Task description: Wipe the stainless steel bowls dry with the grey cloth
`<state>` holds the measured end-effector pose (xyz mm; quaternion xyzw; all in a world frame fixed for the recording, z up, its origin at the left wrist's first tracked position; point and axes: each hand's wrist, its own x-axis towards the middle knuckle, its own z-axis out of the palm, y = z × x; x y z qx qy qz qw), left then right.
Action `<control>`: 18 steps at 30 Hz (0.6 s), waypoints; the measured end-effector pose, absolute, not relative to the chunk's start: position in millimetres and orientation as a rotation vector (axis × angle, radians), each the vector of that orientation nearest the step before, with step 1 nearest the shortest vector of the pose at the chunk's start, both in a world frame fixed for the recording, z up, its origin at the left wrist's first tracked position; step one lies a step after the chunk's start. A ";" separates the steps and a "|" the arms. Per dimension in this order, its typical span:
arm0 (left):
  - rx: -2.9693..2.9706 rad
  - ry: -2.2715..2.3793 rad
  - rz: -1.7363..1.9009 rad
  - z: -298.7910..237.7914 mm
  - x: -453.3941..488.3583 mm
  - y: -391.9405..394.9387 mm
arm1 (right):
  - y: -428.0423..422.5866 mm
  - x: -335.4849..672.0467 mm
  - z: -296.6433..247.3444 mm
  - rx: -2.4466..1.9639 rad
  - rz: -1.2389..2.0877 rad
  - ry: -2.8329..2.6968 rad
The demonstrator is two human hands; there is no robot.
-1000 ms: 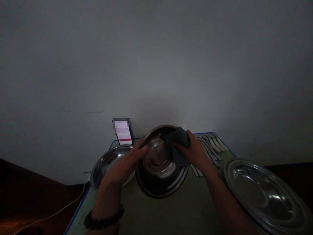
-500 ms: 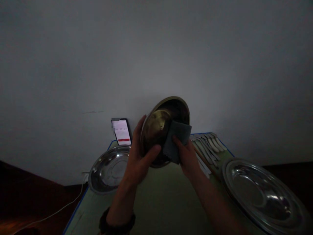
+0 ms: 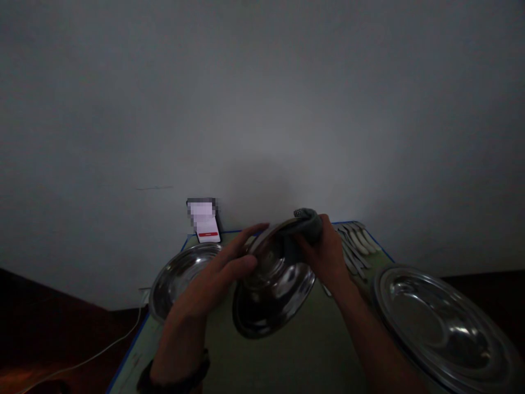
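Fingers of the left hand [image 3: 221,273] are wrapped over the near-left rim of a steel bowl [image 3: 274,290], so that side is clearly gripped. On the far side, the right hand [image 3: 328,257] is clamped around a dark grey cloth [image 3: 307,221], which is pressed over the bowl's top edge. The bowl itself is held up between both hands, tilted, its shiny underside turned toward the camera, a bit above the green table [image 3: 287,361].

Just left of the left hand, a second steel dish [image 3: 180,273] is parked on the table, and behind it a lit phone [image 3: 207,224] is leaned against the wall. Right of the right hand, a row of cutlery [image 3: 356,241] is laid out, pretty blurry in this light. Further right and nearer, a big steel platter [image 3: 438,323] is seen.
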<state>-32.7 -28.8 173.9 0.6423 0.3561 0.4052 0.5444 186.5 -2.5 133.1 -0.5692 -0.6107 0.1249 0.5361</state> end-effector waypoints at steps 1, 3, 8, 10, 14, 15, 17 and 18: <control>1.506 0.837 0.966 174.7 -29.0 -29.4 | -2.8 184.7 133.5 -1.365 0.290 -1.396; 1.416 0.773 1.015 176.4 -21.6 -28.7 | -1.8 180.8 133.8 -1.375 0.315 -1.277; 1.259 0.579 1.478 180.3 -7.7 -25.2 | 5.7 168.8 124.6 -1.231 0.827 -1.064; 1.324 0.562 1.449 180.8 -8.5 -26.6 | 8.0 166.4 118.2 -1.167 0.994 -1.124; 1.309 0.657 1.242 178.7 -20.1 -28.4 | 9.0 174.1 113.0 -1.225 0.849 -1.303; 1.250 0.715 1.187 177.9 -22.6 -27.7 | 8.8 177.3 113.9 -1.257 0.783 -1.351; 1.116 0.827 1.118 176.7 -24.0 -25.6 | 8.2 182.4 117.2 -1.333 0.638 -1.405; 1.066 0.861 1.110 176.2 -23.0 -24.5 | 7.9 183.7 119.0 -1.367 0.536 -1.393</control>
